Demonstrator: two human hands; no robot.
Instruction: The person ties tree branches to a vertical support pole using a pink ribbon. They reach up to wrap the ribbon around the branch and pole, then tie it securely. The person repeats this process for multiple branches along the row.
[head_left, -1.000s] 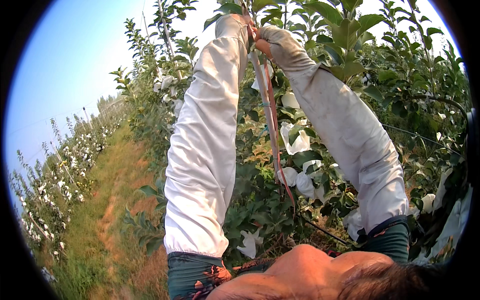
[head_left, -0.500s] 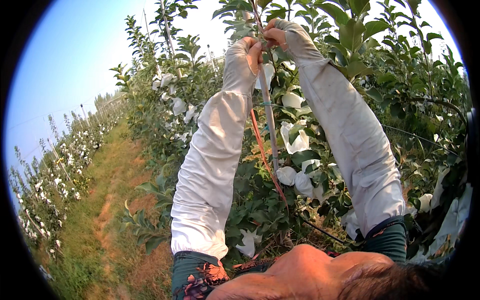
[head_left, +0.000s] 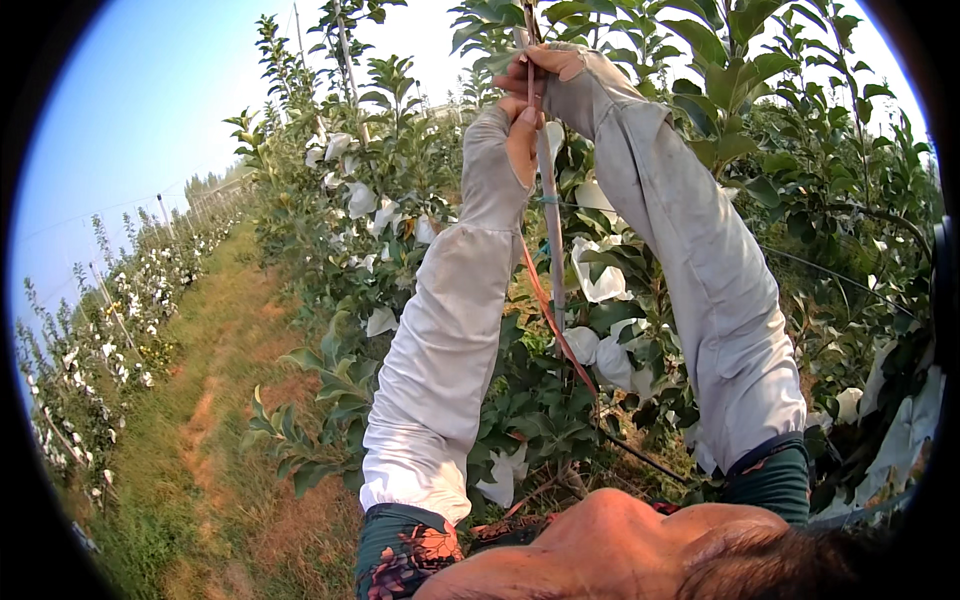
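Both my arms reach up in pale sleeves toward a thin young tree stem (head_left: 529,16) beside a grey support pole (head_left: 549,215). My left hand (head_left: 520,138) is closed, thumb upward, on a pink plastic strip (head_left: 541,291); its long loose end trails below the hand, past the pole, into the leaves. Just above, my right hand (head_left: 552,72) bends around the stem, with its thumb side near the upper part of the strip and its fingertips showing left of it. The exact grip there is partly hidden.
White bags (head_left: 600,275) hang among the leaves around the pole. A thin wire (head_left: 835,272) crosses at the right, and a dark hose (head_left: 645,460) runs low near the trunk. To the left lies a grassy lane (head_left: 215,400), with another tree row (head_left: 110,340) beyond.
My left hand has moved slightly down and right. The right hand has turned, its fingers now reaching leftward past the stem. A vertical stretch of strip shows between the hands.
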